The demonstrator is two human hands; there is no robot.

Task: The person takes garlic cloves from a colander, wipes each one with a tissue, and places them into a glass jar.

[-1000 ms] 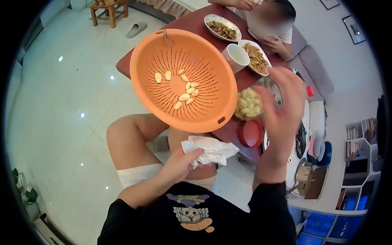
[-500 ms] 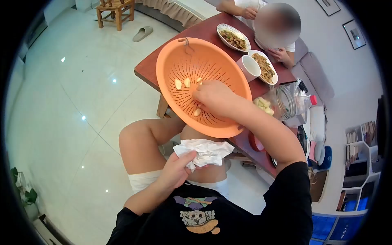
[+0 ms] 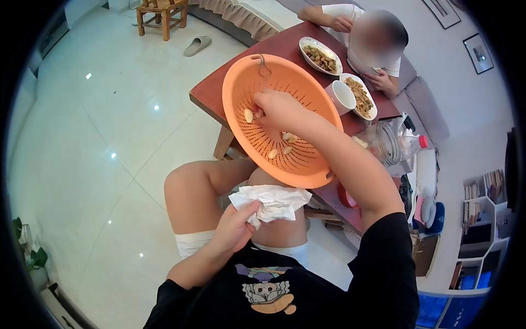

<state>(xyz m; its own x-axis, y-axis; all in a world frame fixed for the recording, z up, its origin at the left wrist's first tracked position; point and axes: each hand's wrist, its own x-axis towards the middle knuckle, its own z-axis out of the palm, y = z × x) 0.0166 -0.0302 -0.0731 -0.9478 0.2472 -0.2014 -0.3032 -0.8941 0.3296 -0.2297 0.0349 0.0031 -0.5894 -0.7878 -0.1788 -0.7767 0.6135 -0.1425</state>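
Observation:
My left hand [image 3: 237, 223] is closed on a crumpled white paper towel [image 3: 274, 203], held above my thighs. An orange colander [image 3: 307, 159] rests tilted at the table edge, over my knee. Inside it, my right hand [image 3: 275, 109] reaches in with fingers curled together near the upper left wall. Whatever those fingertips pinch is hidden. Beside them lies one peeled garlic clove [image 3: 249, 115]. Several more cloves [image 3: 272, 154] are scattered lower in the bowl, partly below my wrist.
On the red-brown table [image 3: 219, 82] are two dishes of food [image 3: 320, 58], a white cup [image 3: 342, 97] and a glass jar [image 3: 378, 142], partly behind my right forearm. Another person [image 3: 334, 22] sits across the table. A wooden chair [image 3: 161, 19] and a slipper [image 3: 198, 46] are on the floor.
My right hand has moved up and left inside the colander, uncovering several cloves lower down. The left hand still holds the paper towel. The whole view has shifted slightly.

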